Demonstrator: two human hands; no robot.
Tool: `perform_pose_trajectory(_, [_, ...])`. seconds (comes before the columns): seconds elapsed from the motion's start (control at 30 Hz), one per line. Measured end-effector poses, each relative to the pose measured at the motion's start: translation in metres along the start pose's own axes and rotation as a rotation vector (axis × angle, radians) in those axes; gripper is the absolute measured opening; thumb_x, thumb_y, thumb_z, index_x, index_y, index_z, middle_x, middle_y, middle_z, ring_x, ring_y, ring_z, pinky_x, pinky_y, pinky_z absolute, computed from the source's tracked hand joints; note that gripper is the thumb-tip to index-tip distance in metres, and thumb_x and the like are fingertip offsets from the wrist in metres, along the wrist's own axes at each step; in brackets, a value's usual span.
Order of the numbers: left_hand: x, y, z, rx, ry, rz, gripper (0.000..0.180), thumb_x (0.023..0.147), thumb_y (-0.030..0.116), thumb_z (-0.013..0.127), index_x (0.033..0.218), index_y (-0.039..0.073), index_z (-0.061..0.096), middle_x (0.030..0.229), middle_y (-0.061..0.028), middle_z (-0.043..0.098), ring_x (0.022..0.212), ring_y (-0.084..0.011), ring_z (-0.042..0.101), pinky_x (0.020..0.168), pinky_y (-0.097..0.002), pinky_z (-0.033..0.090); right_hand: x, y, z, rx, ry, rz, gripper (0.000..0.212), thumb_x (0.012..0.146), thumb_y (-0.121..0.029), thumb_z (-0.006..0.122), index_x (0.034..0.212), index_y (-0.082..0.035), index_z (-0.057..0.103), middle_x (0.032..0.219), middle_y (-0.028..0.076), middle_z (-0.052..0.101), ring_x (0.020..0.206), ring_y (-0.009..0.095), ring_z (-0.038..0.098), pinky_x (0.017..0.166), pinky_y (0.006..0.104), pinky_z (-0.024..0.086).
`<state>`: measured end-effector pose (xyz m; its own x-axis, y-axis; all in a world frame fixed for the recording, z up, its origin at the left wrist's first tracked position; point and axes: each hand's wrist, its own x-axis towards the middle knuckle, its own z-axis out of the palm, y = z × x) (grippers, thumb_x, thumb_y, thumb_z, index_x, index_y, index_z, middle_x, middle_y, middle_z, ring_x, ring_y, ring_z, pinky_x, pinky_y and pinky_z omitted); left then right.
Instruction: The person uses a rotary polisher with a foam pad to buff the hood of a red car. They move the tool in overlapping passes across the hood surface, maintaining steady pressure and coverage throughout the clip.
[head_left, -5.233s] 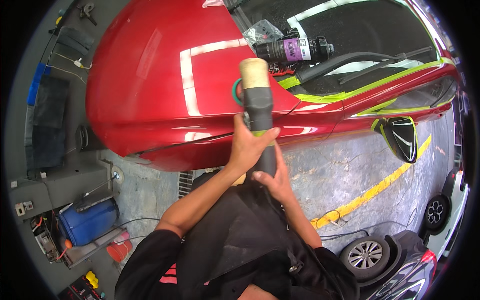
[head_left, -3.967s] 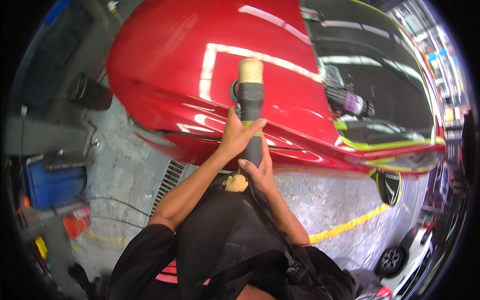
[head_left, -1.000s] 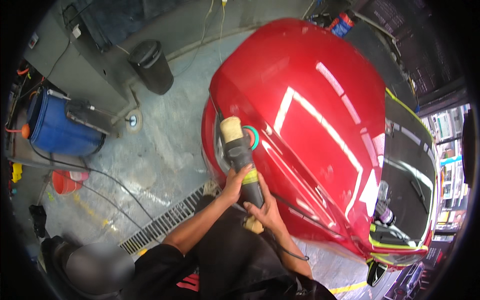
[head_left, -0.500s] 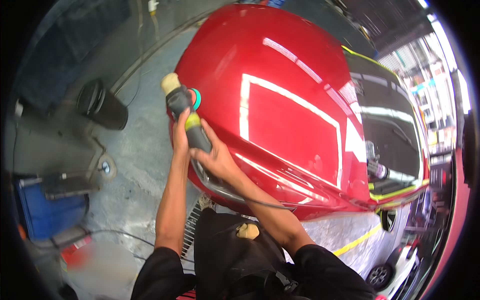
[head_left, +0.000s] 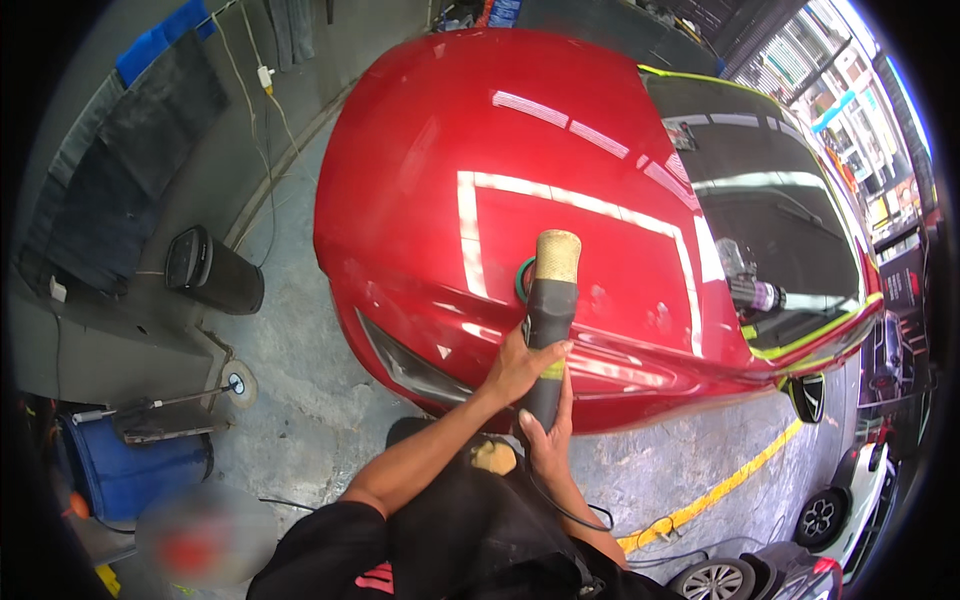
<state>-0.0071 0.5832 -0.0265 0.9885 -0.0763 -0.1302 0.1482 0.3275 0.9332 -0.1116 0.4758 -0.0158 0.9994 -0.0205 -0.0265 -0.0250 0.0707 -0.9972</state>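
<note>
Both of my hands grip a black car polisher [head_left: 550, 305] with a tan cover over its head end and a lime-green band on its body. My left hand [head_left: 520, 365] wraps the body beside the band. Lower on the handle, my right hand [head_left: 552, 435] closes round it. A green disc edge [head_left: 523, 279] shows at the polisher's left side, over the red car hood [head_left: 400, 190]. Whether the disc touches the paint I cannot tell. The polisher's black cord [head_left: 608, 518] loops by my right forearm. A tan sponge-like piece [head_left: 493, 457] sits at the front of my black apron [head_left: 455, 520].
A bottle [head_left: 757, 295] lies by the windshield [head_left: 770, 200], which has lime tape along its edge. At left stand a black bin [head_left: 215, 275] and a blue drum [head_left: 140, 465]. A side mirror [head_left: 805, 398] juts out at right; parked cars [head_left: 845, 500] are beyond the yellow floor line [head_left: 720, 490].
Both hands have carried the polisher right, from the hood's front left corner toward its near middle. It now points more upright, and the left hand has crossed over to the right.
</note>
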Motion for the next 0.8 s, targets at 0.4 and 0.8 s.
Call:
perform_pose_trajectory(0.4, [-0.033,0.125,0.089,-0.458,-0.277,0.131,0.059,0.1,0.052,0.062,0.126,0.0,0.056,0.101,-0.0177,0.071,0.094,-0.0268,0.072,0.084,-0.0431,0.062,-0.064,0.05,-0.169,-0.017,0.093,0.246,0.081,0.104,-0.026,0.07,0.171,-0.012,0.025,0.133,0.014,0.062,0.09,0.016,0.068,0.071,0.0286,0.057])
perform_pose_trajectory(0.8, [-0.076,0.231,-0.024,-0.725,-0.465,0.564,0.075,0.096,0.056,0.062,0.146,0.003,0.043,0.111,-0.0157,0.059,0.092,-0.0282,0.064,0.084,-0.0439,0.056,-0.282,0.056,-0.236,1.296,1.124,-0.799,0.084,0.101,-0.05,0.061,0.165,-0.014,0.023,0.143,0.022,0.062,0.128,0.037,0.063,0.108,0.0556,0.051])
